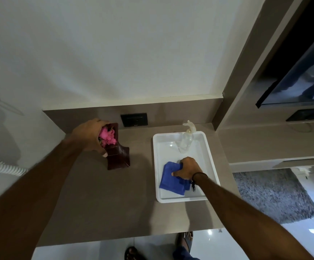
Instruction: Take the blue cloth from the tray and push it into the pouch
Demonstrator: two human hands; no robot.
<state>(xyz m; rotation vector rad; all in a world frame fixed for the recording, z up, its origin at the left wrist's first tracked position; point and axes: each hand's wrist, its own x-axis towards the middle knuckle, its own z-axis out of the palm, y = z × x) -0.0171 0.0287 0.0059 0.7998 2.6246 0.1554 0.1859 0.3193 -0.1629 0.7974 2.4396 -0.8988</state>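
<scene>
Dark brown vase (pixel 119 156) with pink flowers (pixel 107 136), on the tabletop (pixel 88 194) at left: gripped round its mouth by the left hand (pixel 90 136); judged rigid, top-heavy, best held lower on the body. Blue cloth (pixel 171 178), near end of the white tray (pixel 211 166), right: pinched by the curled right hand (pixel 188 167); judged soft, light, easily bunched.

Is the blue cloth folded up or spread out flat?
Folded. The blue cloth lies in layers, small and squarish, inside the white tray, under the right hand.
</scene>
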